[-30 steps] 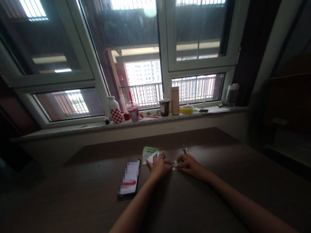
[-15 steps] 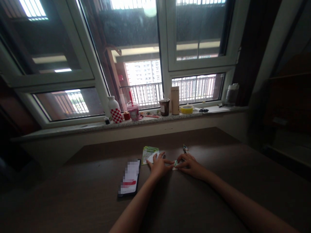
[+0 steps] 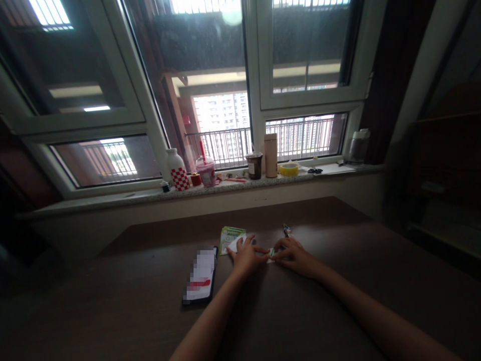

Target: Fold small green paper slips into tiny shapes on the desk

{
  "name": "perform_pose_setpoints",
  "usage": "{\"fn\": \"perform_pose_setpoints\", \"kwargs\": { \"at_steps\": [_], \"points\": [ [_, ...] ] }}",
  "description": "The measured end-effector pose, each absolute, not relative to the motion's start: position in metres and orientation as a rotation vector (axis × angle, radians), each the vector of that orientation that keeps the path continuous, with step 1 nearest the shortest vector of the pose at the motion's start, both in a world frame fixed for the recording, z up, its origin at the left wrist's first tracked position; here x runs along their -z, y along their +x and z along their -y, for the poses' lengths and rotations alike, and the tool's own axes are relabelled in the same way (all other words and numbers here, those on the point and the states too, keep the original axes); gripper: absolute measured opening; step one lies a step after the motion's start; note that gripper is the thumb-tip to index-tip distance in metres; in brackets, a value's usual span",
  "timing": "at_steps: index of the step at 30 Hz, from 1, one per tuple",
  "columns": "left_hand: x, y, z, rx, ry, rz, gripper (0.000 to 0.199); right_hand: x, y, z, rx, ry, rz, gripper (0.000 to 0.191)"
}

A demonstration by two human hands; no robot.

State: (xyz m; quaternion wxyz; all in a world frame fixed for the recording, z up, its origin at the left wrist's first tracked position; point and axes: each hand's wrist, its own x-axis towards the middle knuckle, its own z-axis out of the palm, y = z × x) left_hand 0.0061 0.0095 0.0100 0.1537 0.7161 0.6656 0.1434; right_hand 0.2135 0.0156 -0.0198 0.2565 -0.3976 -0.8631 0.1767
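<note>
Between my two hands a small green-and-white piece (image 3: pixel 271 253) lies low over the brown table (image 3: pixel 150 281). My left hand (image 3: pixel 248 258) touches its left side with the fingertips, other fingers spread over a white paper (image 3: pixel 235 244). My right hand (image 3: pixel 295 256) pinches the piece from the right, fingers bent together. Green printed packets (image 3: pixel 226 240) lie by my left fingers. Just beyond my right hand is a small dark, colourful item (image 3: pixel 287 230), partly hidden. Left of my left forearm lies a phone (image 3: pixel 201 276), its screen lit and blurred out.
Along the windowsill (image 3: pixel 146 197) stand a checkered bottle (image 3: pixel 178 170), a pink drink cup (image 3: pixel 206 172), a dark cup (image 3: pixel 254 166), a tan cylinder (image 3: pixel 270 156), yellow tape (image 3: pixel 289 170), black scissors (image 3: pixel 314 171) and a clear container (image 3: pixel 359 147).
</note>
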Motion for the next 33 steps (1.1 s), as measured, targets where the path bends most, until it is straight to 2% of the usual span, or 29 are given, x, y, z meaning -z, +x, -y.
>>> {"fn": "perform_pose_setpoints", "kwargs": {
  "at_steps": [13,33],
  "points": [
    [-0.011,0.006,-0.008,-0.457,2.055,-1.878,0.021,0.030,0.199,-0.026,-0.408,-1.212,2.113,0.015],
    [-0.012,0.003,-0.007,-0.398,2.085,-1.862,0.020,0.024,0.192,-0.013,-0.325,-1.304,2.156,0.010]
  ]
}}
